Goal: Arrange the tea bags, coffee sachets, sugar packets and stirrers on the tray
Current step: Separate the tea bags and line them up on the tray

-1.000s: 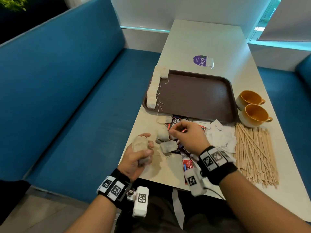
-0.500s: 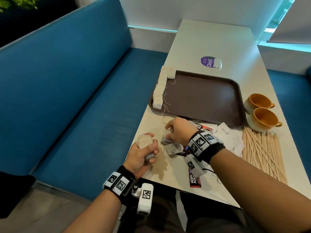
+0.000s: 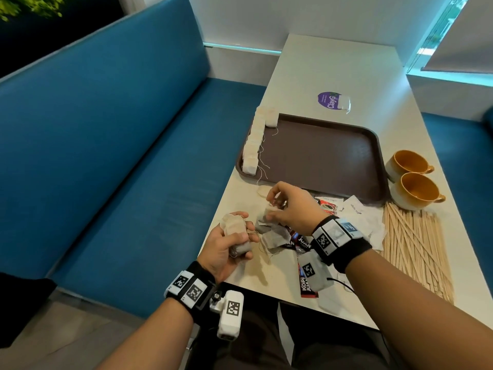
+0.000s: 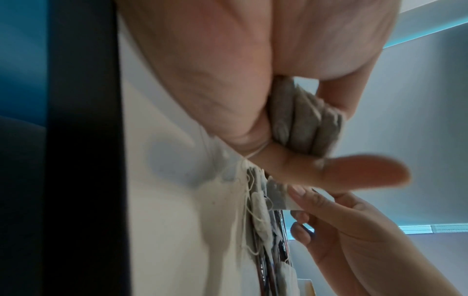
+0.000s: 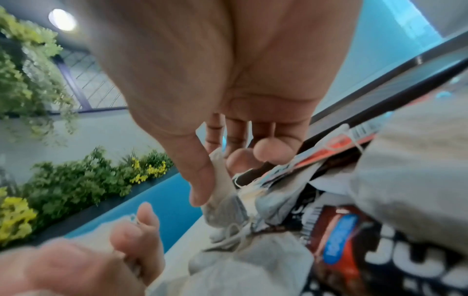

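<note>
My left hand grips a stack of several tea bags at the table's near left corner; the left wrist view shows that stack of tea bags pressed between palm and fingers. Just to its right, my right hand pinches one tea bag from a loose pile, seen in the right wrist view as a tea bag between thumb and finger. A row of tea bags lines the left edge of the brown tray. Coffee sachets, sugar packets and wooden stirrers lie near the tray's front.
Two orange cups stand right of the tray. A purple sticker with one tea bag beside it lies beyond the tray. A blue bench runs along the table's left side.
My right hand has closed on a tea bag in the loose pile and lifted slightly. The left hand keeps its stack, almost still. The head view has shifted a little.
</note>
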### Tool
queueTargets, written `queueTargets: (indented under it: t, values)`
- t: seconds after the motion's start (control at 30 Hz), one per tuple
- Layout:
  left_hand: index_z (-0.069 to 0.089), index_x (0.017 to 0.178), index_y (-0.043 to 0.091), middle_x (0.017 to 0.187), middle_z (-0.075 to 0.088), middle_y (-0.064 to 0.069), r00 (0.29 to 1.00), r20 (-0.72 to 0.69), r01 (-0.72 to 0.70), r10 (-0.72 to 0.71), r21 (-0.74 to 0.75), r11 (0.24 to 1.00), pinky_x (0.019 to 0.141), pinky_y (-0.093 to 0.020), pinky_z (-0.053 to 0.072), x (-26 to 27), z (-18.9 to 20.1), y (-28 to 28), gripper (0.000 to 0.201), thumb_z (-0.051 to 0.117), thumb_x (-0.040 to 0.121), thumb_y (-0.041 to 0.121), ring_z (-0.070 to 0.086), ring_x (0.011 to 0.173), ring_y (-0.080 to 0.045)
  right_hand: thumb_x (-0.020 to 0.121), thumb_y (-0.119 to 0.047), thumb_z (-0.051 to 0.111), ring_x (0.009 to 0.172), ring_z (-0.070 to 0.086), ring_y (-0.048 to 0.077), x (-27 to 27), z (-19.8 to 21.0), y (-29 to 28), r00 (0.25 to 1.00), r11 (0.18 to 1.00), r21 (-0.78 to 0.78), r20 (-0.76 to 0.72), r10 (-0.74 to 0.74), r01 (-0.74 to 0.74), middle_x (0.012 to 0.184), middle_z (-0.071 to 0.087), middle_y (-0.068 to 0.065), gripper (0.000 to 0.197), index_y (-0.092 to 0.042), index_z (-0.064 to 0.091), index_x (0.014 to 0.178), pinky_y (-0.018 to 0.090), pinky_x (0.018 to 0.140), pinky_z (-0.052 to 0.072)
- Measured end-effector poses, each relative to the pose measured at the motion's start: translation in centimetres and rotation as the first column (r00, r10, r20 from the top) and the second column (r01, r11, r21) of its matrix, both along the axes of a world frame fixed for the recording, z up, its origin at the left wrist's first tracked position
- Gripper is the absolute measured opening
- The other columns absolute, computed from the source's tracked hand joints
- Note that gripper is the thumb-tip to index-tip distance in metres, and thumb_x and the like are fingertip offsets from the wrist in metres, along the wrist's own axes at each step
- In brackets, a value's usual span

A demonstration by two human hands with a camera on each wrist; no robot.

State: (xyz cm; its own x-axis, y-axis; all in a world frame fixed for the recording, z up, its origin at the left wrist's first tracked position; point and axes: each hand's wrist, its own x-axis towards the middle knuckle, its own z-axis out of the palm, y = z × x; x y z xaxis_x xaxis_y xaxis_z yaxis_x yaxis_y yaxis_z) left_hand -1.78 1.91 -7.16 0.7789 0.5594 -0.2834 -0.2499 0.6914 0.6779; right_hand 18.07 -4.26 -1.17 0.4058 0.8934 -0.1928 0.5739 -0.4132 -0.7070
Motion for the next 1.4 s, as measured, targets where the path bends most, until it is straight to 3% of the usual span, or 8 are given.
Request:
queueTargets:
  t: [0.1, 0.27, 0.37, 0.53, 0.7, 0.9, 1.13, 1.4]
  values:
    - [0.051, 0.124, 0.014, 0.093, 0.061, -0.012, 1.000, -0.016, -0.003, 0.003, 0.026, 1.000, 0.048, -0.029, 0.046, 0.1, 0.1, -0.2, 0.050, 0.064, 0.080, -0.005, 0.057, 0.071, -0.022, 0.072, -0.010, 0.090, 0.059, 0.054, -0.002, -0.2, 0.7, -1.1, 0.984, 0.987, 0.133, -0.163, -0.072, 0.094, 0.079, 0.064, -0.003, 0.039, -0.025, 0.064, 0.097, 0.014, 0.056, 0.049]
    - [0.053, 0.121, 0.014, 0.087, 0.062, -0.012, 0.993, -0.120, -0.006, 0.013, 0.056, 0.998, 0.043, -0.024, 0.040, 0.5, 0.6, -0.5, 0.037, 0.062, 0.097, 0.039, 0.053, 0.062, -0.019, 0.069, 0.002, 0.089, 0.064, 0.062, 0.019, -2.1, 2.7, -2.7, 0.902, 0.978, 0.199, -0.430, 0.032, 0.060, 0.076, 0.066, 0.009, 0.041, -0.014, 0.067, 0.101, 0.030, 0.064, 0.058]
    - [0.057, 0.125, 0.008, 0.090, 0.066, -0.020, 0.985, -0.173, 0.036, -0.017, 0.104, 0.994, 0.045, -0.027, 0.045, 0.6, 0.5, -0.5, 0.063, 0.047, 0.097, 0.063, 0.059, 0.063, -0.024, 0.070, 0.006, 0.088, 0.068, 0.064, 0.023, -3.7, 3.1, -2.7, 0.787, 0.983, 0.162, -0.594, 0.168, -0.087, 0.076, 0.065, 0.007, 0.049, -0.010, 0.066, 0.110, 0.034, 0.063, 0.060]
    - [0.054, 0.136, 0.005, 0.075, 0.065, -0.012, 0.979, -0.127, 0.170, -0.159, 0.078, 0.982, 0.043, -0.031, 0.052, 0.3, 0.6, -0.6, 0.092, 0.046, 0.082, 0.079, 0.062, 0.058, -0.024, 0.069, -0.010, 0.092, 0.066, 0.065, 0.014, -4.9, 1.4, -1.5, 0.928, 0.973, 0.042, -0.292, 0.231, -0.229, 0.080, 0.074, 0.011, 0.047, -0.021, 0.067, 0.108, 0.038, 0.073, 0.058]
    - [0.051, 0.129, 0.008, 0.088, 0.065, -0.013, 0.985, -0.032, 0.170, -0.167, 0.109, 0.979, 0.040, -0.027, 0.050, 0.1, 0.6, -0.6, 0.083, 0.093, 0.066, 0.041, 0.064, 0.062, -0.025, 0.073, -0.018, 0.088, 0.064, 0.055, -0.007, -5.0, 0.7, -1.3, 0.986, 0.983, 0.105, -0.061, 0.157, -0.150, 0.084, 0.070, -0.005, 0.038, -0.027, 0.067, 0.105, 0.016, 0.064, 0.042]
    - [0.047, 0.134, 0.009, 0.095, 0.064, -0.011, 0.997, 0.026, 0.074, -0.076, 0.057, 0.996, 0.046, -0.028, 0.049, 0.0, -0.2, 0.0, 0.066, 0.074, 0.076, -0.005, 0.063, 0.073, -0.021, 0.085, -0.024, 0.081, 0.059, 0.056, -0.004, -1.7, 1.1, -2.1, 0.979, 0.972, 0.164, -0.138, -0.149, 0.171, 0.082, 0.067, 0.000, 0.016, -0.021, 0.070, 0.096, 0.010, 0.057, 0.044]
    - [0.052, 0.129, 0.009, 0.091, 0.061, -0.012, 1.000, -0.005, 0.031, -0.031, 0.089, 0.996, 0.048, -0.029, 0.048, 0.2, -0.3, -0.2, 0.057, 0.071, 0.078, -0.007, 0.055, 0.069, -0.021, 0.079, -0.052, 0.079, 0.078, 0.060, 0.008, -0.6, 0.1, -3.9, 0.963, 0.956, -0.292, 0.260, 0.064, 0.015, 0.084, 0.062, -0.013, 0.033, -0.028, 0.065, 0.097, 0.027, 0.069, 0.051]
    - [0.056, 0.121, 0.009, 0.081, 0.060, -0.015, 0.998, -0.059, 0.042, -0.036, 0.110, 0.993, 0.049, -0.029, 0.048, 0.3, -0.1, -0.7, 0.045, 0.077, 0.081, 0.008, 0.054, 0.065, -0.020, 0.078, -0.044, 0.080, 0.092, 0.054, 0.011, -2.3, -0.9, -4.4, 0.948, 0.958, -0.284, 0.314, 0.062, 0.032, 0.101, 0.050, -0.012, 0.032, -0.032, 0.064, 0.104, 0.032, 0.078, 0.053]
